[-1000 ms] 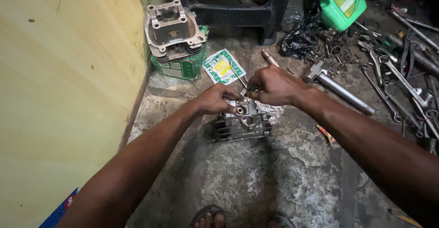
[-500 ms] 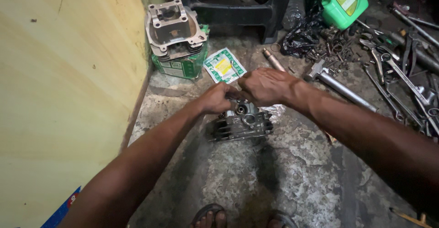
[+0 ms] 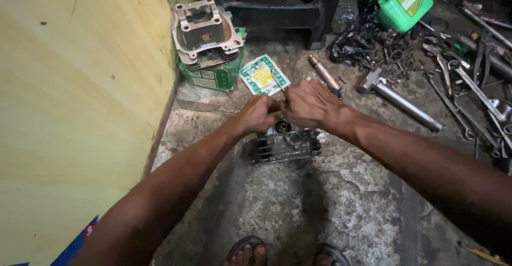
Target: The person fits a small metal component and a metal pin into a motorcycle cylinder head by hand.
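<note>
The finned metal engine part (image 3: 282,145), a dark grey casting with a round bore on its top face, sits on the stained concrete floor (image 3: 341,207) directly under both sets of fingers. The left hand (image 3: 259,113) and right hand (image 3: 308,104) meet knuckle to knuckle over its far edge, fingers curled narrow and pinched down on something small at the bore; what they pinch is hidden, so I cannot tell whether it is a clip, a valve piece or only the rim. By my judgement the step in hand is fine fitting or freeing of a small part at that bore, and the next move calls for steady 2-handed pressure and a firm hold so the casting does not rock on the rough floor. Just beyond the fingertips lies a green and white packet (image 3: 263,75), and past it a second, lighter engine casting (image 3: 207,31) on a green box. To the right of the right hand's fingers lie a metal shaft (image 3: 325,74), a hammer (image 3: 397,98) and scattered spanners (image 3: 469,85), with a green bottle (image 3: 406,2) farther off.
</note>
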